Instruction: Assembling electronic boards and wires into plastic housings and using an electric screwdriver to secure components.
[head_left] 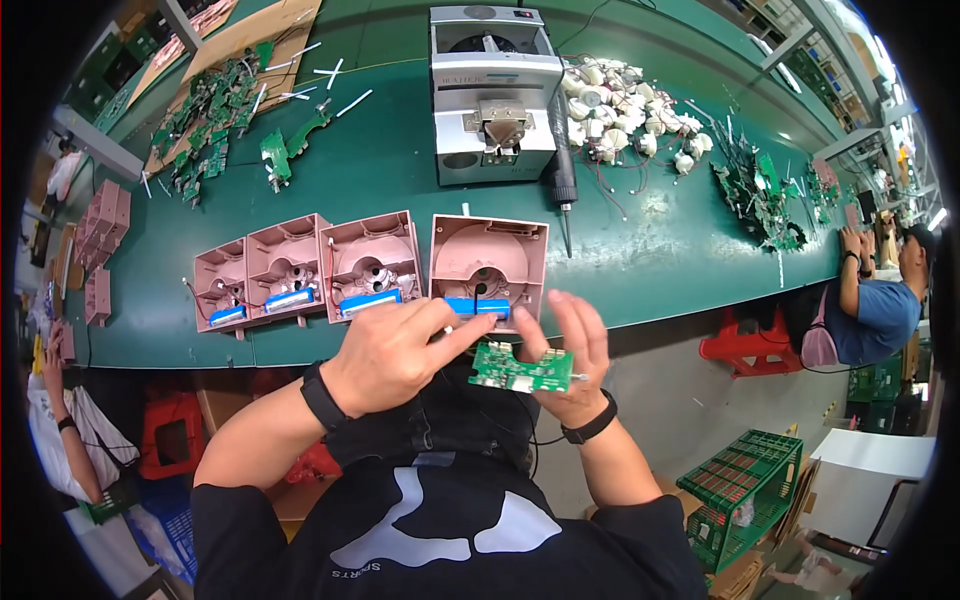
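In my right hand is a green circuit board, held over the table's near edge with several fingers raised beside it. My left hand has curled fingers, with one fingertip reaching to the blue battery in the nearest pink plastic housing. A small white bit shows between the left fingers; what it is I cannot make out. That housing lies open side up, with a round hole in its middle. To its left, more pink housings stand in a row, each with a blue battery inside.
Behind the housings stands a grey machine, with a black electric screwdriver beside it. White wired parts are piled to its right. Circuit boards lie in heaps at the left and right. A person works at the right.
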